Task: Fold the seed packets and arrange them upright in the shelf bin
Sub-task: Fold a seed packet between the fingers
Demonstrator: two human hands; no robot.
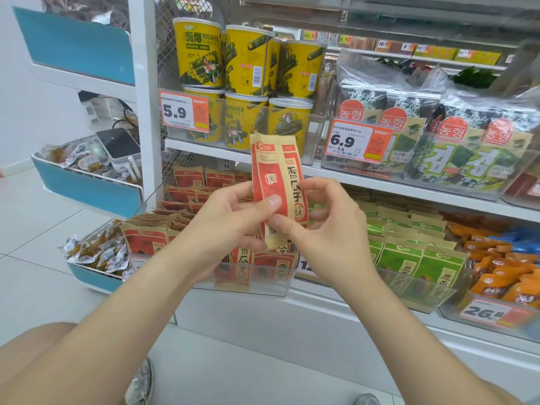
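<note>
Both hands hold one red-and-tan seed packet (279, 182) upright in the air, in front of the shelves and just above the clear shelf bin (274, 289). The packet looks narrowed, with its left long side doubled over onto the front. The left hand (230, 217) pinches it low on the left, thumb flat on the front and fingers curled behind. The right hand (330, 226) pinches it from the right, its thumb on the lower end and its forefinger hooked on the right edge.

The bin sits on the lowest shelf, near and central, and holds more red-and-tan packets (146, 241): some stand upright against its front wall, others lie stacked at the left and far end. To the right of it, green packets (409, 258) stand in rows, and orange packs (502, 270) lie farther right. On the shelf above are yellow tubs (248, 62) behind a price tag (184, 112) reading 5.9, with seaweed packs (467, 141) to their right. At far left stand blue-and-white trays (87, 188) of small wrapped snacks.
</note>
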